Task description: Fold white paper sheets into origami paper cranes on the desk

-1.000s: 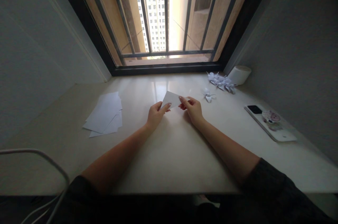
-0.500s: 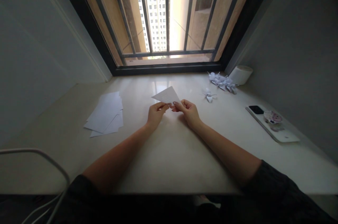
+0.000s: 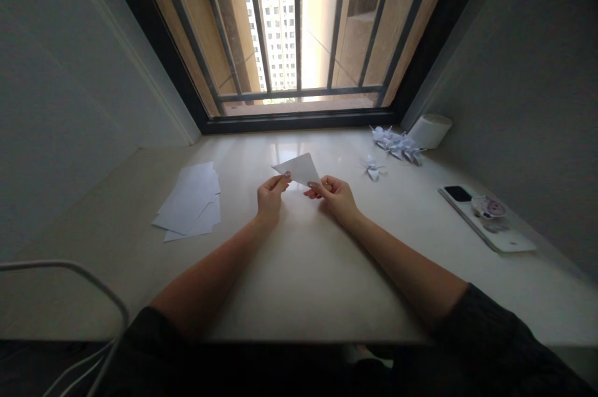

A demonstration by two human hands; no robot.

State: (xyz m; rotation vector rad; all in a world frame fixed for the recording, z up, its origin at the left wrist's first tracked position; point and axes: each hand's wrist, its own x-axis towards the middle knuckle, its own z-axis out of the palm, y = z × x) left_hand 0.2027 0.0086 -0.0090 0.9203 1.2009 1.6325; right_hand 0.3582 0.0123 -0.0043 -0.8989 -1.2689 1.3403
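Note:
A white sheet of paper folded into a triangle (image 3: 301, 167) is held up just above the sill, in front of the window. My left hand (image 3: 271, 195) pinches its left part between thumb and fingers. At the lower right corner, my right hand (image 3: 334, 196) grips the paper with the thumb on top. The fingertips beneath the sheet are partly hidden. A single folded paper crane (image 3: 372, 170) lies on the sill to the right of my right hand, and a cluster of similar folded pieces (image 3: 397, 145) sits behind it.
Several loose white sheets (image 3: 184, 200) overlap on the left. A white roll (image 3: 430, 131) stands by the right wall. A phone (image 3: 488, 222) with a round grip lies at the right. A pale cable (image 3: 88, 285) loops over the front left edge. The barred window (image 3: 299, 119) closes the back.
My left hand has moved left along the paper from its bottom edge to its left part. My right hand keeps its hold at the right corner. The view has shifted slightly.

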